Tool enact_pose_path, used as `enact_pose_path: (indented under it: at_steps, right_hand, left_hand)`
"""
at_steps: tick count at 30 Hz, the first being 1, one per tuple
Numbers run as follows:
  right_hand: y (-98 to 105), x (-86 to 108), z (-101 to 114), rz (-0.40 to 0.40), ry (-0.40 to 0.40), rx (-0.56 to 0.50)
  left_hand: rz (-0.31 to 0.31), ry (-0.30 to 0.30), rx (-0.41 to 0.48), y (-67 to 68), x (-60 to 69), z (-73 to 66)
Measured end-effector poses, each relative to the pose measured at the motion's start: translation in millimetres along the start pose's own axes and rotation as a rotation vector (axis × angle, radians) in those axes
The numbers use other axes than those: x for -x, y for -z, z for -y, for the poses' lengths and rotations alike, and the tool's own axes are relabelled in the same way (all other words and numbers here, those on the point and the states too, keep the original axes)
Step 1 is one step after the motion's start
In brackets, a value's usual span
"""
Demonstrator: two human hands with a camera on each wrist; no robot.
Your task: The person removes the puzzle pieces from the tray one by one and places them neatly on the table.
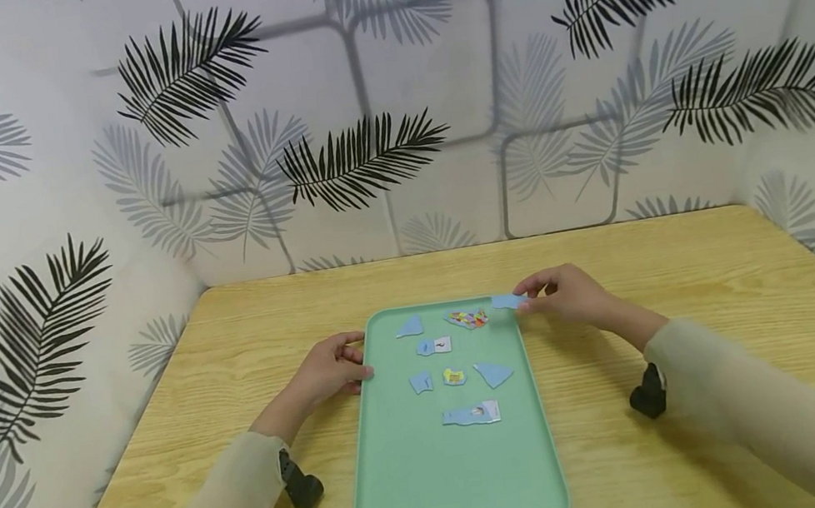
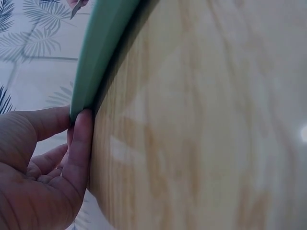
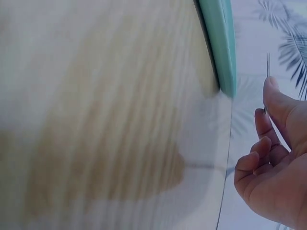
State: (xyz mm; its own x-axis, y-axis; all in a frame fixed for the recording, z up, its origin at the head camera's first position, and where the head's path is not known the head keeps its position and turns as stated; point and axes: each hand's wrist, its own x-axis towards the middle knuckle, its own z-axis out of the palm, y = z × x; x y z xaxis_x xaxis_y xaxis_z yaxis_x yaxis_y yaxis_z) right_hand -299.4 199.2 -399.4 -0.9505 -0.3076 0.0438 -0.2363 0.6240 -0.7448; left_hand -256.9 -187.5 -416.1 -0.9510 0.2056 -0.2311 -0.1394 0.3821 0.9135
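Observation:
My right hand (image 1: pixel 566 294) pinches a light-blue puzzle piece (image 1: pixel 507 301) between thumb and finger, above the far right corner of a green tray (image 1: pixel 457 487). Edge-on in the right wrist view, that piece (image 3: pixel 268 64) looks like a thin line. At the tray's left side, my left hand (image 1: pixel 324 370) grips the rim (image 2: pixel 96 62), the thumb on one side and a finger on the other. Inside the tray lie several flat pieces: a multicoloured one (image 1: pixel 468 319), a yellow one (image 1: pixel 455 377), a blue triangular one (image 1: pixel 494 373) and a long joined strip (image 1: pixel 471 414).
The tray lies on a wooden table (image 1: pixel 250 330). Behind the table and at its left hangs a pale, leaf-patterned backdrop (image 1: pixel 438 192). More blue pieces (image 1: pixel 410 327) sit near the tray's far left corner. A black wrist camera (image 1: pixel 301 486) is strapped at the left sleeve.

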Motion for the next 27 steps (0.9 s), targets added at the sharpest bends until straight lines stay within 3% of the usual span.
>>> enact_pose_path:
  at_steps: [15,27]
  right_hand:
    - [25.6,-17.1,-25.1,0.001,-0.011,-0.005]
    - [41.9,-31.0,-40.6,0.06,-0.035,0.037]
  left_hand:
    - [0.016,-0.014,-0.007,2.2,0.5,1.2]
    - [0.022,-0.011,0.01,1.9,-1.5,1.5]
